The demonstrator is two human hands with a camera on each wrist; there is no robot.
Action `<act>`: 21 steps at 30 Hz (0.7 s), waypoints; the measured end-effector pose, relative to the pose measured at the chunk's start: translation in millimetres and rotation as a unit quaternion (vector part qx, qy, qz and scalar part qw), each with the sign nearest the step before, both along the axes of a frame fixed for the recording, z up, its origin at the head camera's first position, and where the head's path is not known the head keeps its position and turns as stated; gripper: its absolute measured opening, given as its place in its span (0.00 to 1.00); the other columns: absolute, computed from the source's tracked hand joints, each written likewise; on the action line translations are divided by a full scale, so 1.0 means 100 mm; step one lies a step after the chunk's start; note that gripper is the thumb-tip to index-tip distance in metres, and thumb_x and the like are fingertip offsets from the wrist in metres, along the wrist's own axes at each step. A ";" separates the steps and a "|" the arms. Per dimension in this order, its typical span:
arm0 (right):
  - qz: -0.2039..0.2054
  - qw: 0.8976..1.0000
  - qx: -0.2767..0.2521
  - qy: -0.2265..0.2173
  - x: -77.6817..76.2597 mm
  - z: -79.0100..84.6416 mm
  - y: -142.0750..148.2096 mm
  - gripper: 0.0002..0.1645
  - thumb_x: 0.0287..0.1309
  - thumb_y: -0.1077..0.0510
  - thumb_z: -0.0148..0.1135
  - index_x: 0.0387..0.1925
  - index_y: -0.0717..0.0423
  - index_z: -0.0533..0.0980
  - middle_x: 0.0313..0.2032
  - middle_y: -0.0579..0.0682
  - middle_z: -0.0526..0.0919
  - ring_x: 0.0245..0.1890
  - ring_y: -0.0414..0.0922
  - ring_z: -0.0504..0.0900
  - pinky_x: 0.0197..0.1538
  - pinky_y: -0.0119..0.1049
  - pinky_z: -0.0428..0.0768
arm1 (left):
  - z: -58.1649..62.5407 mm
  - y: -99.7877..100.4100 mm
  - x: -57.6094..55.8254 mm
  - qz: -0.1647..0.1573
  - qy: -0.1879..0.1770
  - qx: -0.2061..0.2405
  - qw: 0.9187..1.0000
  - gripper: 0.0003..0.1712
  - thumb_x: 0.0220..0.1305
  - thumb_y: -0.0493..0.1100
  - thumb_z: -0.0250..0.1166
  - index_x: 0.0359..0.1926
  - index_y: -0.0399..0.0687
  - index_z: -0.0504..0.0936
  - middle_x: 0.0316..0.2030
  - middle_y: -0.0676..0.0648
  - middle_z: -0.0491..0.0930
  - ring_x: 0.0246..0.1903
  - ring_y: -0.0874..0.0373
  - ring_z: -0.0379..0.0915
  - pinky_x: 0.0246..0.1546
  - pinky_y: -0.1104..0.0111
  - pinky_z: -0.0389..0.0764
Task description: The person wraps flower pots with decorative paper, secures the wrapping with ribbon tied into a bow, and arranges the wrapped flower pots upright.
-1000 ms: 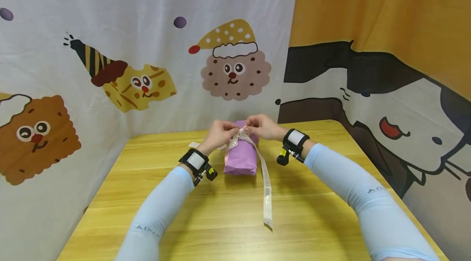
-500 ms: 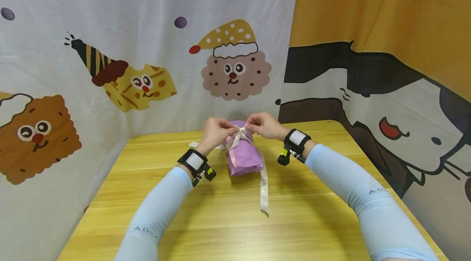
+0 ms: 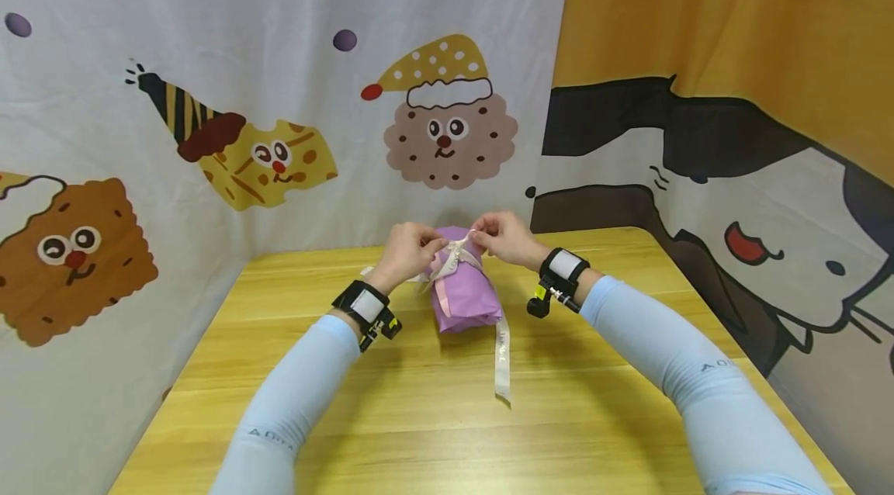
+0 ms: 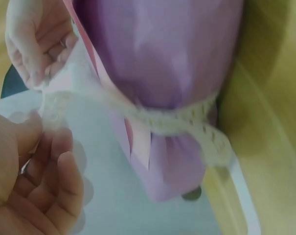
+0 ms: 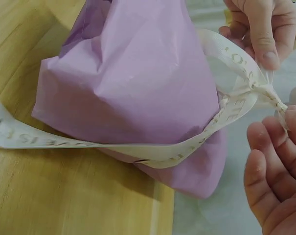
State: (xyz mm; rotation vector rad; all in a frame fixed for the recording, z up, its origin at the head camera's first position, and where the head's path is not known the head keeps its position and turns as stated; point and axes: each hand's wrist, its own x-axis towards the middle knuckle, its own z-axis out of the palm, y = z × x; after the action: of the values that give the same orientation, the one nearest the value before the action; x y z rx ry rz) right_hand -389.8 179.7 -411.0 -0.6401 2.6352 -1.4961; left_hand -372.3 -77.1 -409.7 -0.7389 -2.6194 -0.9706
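Observation:
A gift wrapped in purple paper (image 3: 466, 299) lies on the wooden table, bound round with a cream ribbon (image 5: 182, 151) printed with lettering. Above the parcel, my left hand (image 3: 407, 253) pinches the ribbon on one side of its knot (image 5: 258, 89). On the other side my right hand (image 3: 511, 240) holds a thin ribbon end between thumb and fingertips. The left wrist view has both hands close to the knot, partly blurred. A pink strip (image 4: 140, 142) runs along the paper. One ribbon tail (image 3: 502, 363) trails over the table to the front right.
The yellow wooden table (image 3: 447, 433) reaches back to a white cartoon-print curtain (image 3: 293, 14). An orange curtain with a cat print (image 3: 740, 22) hangs on the right. Another ribbon tail (image 3: 366, 271) lies left of the parcel.
My hands have drawn slightly apart, the left one moving left, with the ribbon stretched between them. The parcel has turned a little, its near end swinging right, and the front ribbon tail has shortened.

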 end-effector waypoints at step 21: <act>0.001 0.999 0.053 0.007 0.08 -0.06 0.18 0.12 0.85 0.56 0.61 0.44 0.59 0.82 0.35 0.57 0.90 0.38 0.48 0.90 0.37 0.34 0.87 | -0.11 -0.42 0.08 -0.001 0.055 -0.060 0.997 0.19 0.78 0.46 0.72 0.26 0.45 0.83 0.19 0.54 0.74 0.20 0.61 0.68 0.24 0.69 0.66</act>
State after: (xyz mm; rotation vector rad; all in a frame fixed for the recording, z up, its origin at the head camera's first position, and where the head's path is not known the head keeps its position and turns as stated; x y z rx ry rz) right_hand -381.8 197.6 -417.3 -0.6448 2.7021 -1.3442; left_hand -363.9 -119.6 -420.8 -0.7983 -2.5989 -0.7564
